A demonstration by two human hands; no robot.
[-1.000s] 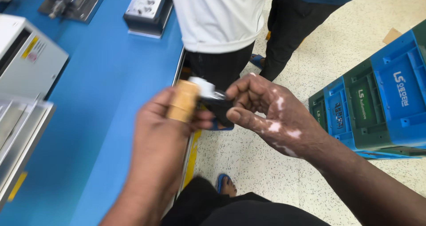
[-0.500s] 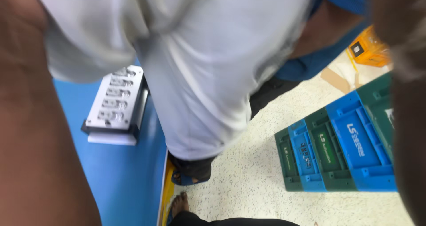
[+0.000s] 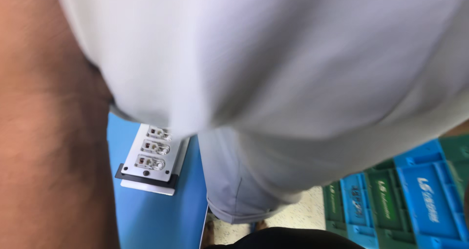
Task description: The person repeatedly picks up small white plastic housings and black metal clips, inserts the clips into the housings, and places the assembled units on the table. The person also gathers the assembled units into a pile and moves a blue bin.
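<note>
Neither of my hands shows in the head view. A bare forearm fills the left edge, close to the camera and blurred; it runs out of the top of the frame, so its hand is hidden. I cannot tell whose arm it is. A person in a white shirt stands very close and covers most of the view. The small tan and black object held a moment ago is out of sight.
A blue worktable lies below, with a white fixture plate on a black base holding small parts in a row. Blue and green plastic crates stand on the speckled floor at the right.
A second ago both my hands held a small tan and black object over the table edge. The view has since swung up toward the person in white, and my hands have left the frame.
</note>
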